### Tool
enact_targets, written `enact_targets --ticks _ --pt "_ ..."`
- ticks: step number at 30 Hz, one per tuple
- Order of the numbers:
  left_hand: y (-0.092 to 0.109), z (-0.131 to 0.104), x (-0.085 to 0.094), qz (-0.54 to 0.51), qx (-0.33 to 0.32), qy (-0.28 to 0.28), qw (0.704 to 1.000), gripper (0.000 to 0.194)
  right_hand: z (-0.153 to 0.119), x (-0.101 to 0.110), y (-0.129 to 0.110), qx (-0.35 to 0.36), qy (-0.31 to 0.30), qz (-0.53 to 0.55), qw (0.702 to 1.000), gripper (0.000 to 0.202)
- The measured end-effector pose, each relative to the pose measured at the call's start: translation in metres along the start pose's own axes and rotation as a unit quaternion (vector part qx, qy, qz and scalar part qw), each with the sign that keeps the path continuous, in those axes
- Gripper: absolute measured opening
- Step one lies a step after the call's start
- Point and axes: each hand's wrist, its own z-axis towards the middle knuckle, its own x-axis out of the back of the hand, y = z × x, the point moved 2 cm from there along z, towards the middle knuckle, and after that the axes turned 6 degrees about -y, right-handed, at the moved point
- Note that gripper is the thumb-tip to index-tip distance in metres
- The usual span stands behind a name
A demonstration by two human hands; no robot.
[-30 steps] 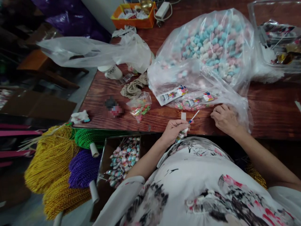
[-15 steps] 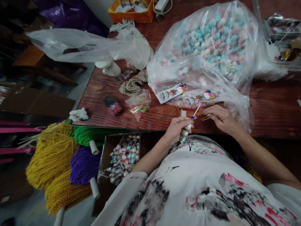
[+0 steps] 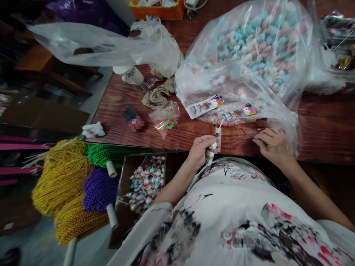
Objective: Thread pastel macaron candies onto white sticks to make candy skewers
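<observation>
My left hand (image 3: 200,150) is closed around a clear-wrapped marshmallow stick (image 3: 210,154). Its candy end points down towards my shirt, and its white stick rises past a blue band at the wrapper's neck. Behind it is a small white card (image 3: 218,139), close to the table edge. To the right, my right hand (image 3: 273,146) rests low over the table with loosely bent fingers and nothing visible in them. Thin gold ties (image 3: 260,129) lie just beyond its fingers, partly hidden.
A big clear bag of pastel marshmallows (image 3: 257,44) fills the table's back, printed packets (image 3: 206,106) at its front. A small bag of gummy candies (image 3: 165,120) lies left. Below the edge stand a box of wrapped sticks (image 3: 145,181) and yellow cord bundles (image 3: 61,177).
My right hand has moved right and down to the table, away from the stick; the gold ties no longer show at its fingertips. My left hand has shifted slightly left with the marshmallow stick.
</observation>
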Motion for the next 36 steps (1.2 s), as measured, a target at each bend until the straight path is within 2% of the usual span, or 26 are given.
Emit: enact_targets --ticks 3,10,14,17,19,21,24,28,31,36 --pt "-0.005 -0.001 -0.004 0.002 0.007 -0.01 1.0 0.027 -0.001 -0.005 -0.011 -0.029 0.012 -0.044 0.999 0.017" --pt "-0.011 -0.004 -0.008 0.017 0.038 -0.032 0.999 0.029 0.008 -0.022 -0.03 -0.022 -0.019 -0.124 0.992 0.016" --pt "-0.012 -0.005 -0.014 0.019 0.052 -0.068 0.996 0.024 0.005 -0.017 -0.035 -0.004 -0.002 -0.103 0.995 0.017" --pt "-0.013 -0.003 -0.027 0.028 0.033 -0.12 0.992 0.017 0.001 -0.009 -0.045 0.047 0.039 -0.062 0.996 0.017" --pt "-0.014 0.0 -0.037 0.033 0.045 -0.158 0.986 0.016 0.001 -0.006 -0.05 0.077 0.06 -0.043 0.994 0.016" --pt "-0.014 0.002 -0.045 0.037 0.055 -0.174 0.983 0.017 0.001 -0.004 -0.047 0.072 0.069 -0.031 0.995 0.015" --pt "-0.01 0.004 -0.045 0.035 0.046 -0.153 0.987 0.021 0.0 0.0 -0.029 0.008 0.076 -0.016 0.997 0.014" --pt "-0.003 0.004 -0.027 0.006 0.04 -0.072 0.997 0.025 -0.007 0.002 -0.011 -0.044 0.05 -0.023 0.998 0.01" --pt "-0.005 0.002 -0.018 0.001 0.049 -0.045 0.998 0.026 -0.008 -0.006 -0.016 -0.04 -0.002 -0.068 0.997 0.012" --pt "-0.015 -0.002 -0.023 0.008 0.065 -0.068 0.995 0.023 0.0 -0.02 -0.031 -0.032 -0.051 -0.12 0.991 0.009"
